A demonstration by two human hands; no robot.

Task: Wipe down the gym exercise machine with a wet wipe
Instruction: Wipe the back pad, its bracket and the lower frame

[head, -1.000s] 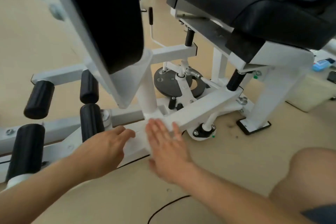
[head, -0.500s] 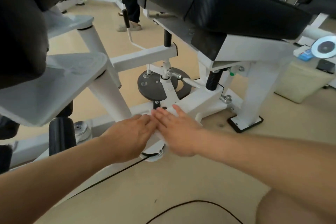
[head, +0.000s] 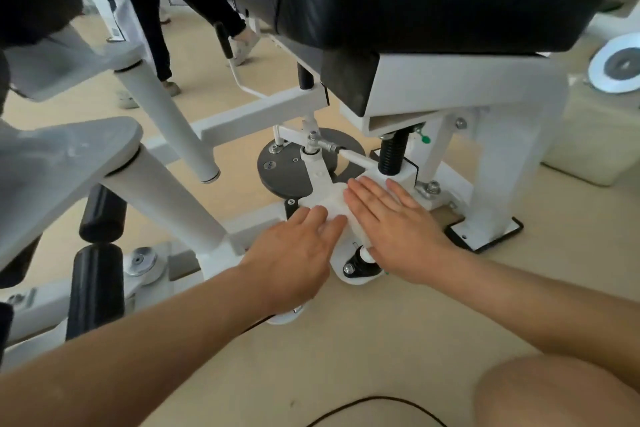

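Left hand [head: 294,250]: fingers flat, spread, pressing wipe [head: 334,206].
Right hand [head: 394,232]: fingers flat, on frame [head: 401,177] edge, frame centre.
Floor [head: 346,340]: open below.

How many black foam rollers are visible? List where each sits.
2 clearly: the upper roller under the grey plate, the lower roller just below it. Dark shapes at the left edge may be more.
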